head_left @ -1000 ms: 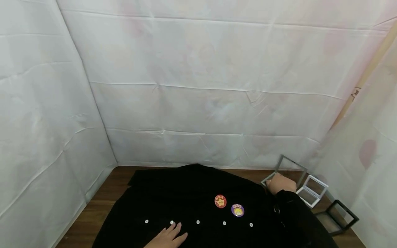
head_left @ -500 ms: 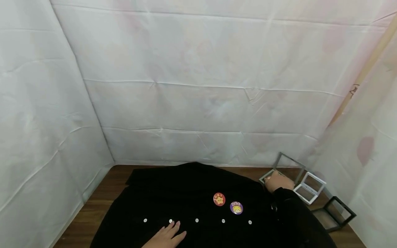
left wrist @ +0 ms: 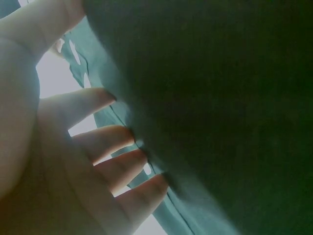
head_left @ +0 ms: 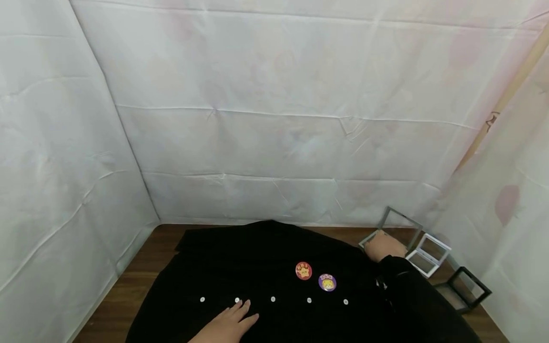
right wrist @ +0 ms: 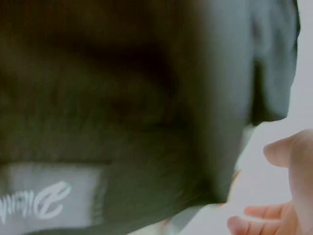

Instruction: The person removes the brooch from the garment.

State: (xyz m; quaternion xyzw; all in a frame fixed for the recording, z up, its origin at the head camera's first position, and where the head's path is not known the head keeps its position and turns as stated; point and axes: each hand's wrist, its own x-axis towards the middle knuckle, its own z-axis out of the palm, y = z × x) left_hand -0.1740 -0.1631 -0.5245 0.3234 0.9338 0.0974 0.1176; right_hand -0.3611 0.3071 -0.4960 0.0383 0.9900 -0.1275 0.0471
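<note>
A black button-up garment [head_left: 257, 257] is spread over the wooden table, with a row of white buttons [head_left: 273, 299] across it. On it sit a red round badge [head_left: 303, 271] and a purple round badge [head_left: 328, 282]. My left hand [head_left: 229, 324] rests on the cloth by the buttons, fingers spread; the left wrist view shows their tips at the dark fabric. At the garment's right edge is my right hand [head_left: 385, 246], overlapping a grey-framed clear box. In the right wrist view, thumb and fingers stand apart beside dark cloth bearing a lettered label [right wrist: 54, 198].
The grey-framed box [head_left: 401, 220] stands with its lid up at the back right. Beside it are a white-framed box [head_left: 429, 255] and a black-framed box [head_left: 463, 289], both with lids raised. White cloth walls [head_left: 274, 119] enclose the wooden table [head_left: 137, 267].
The head view has shifted slightly. My right hand has turned a little at the garment's edge, its fingers less visible. My left hand stays by the buttons.
</note>
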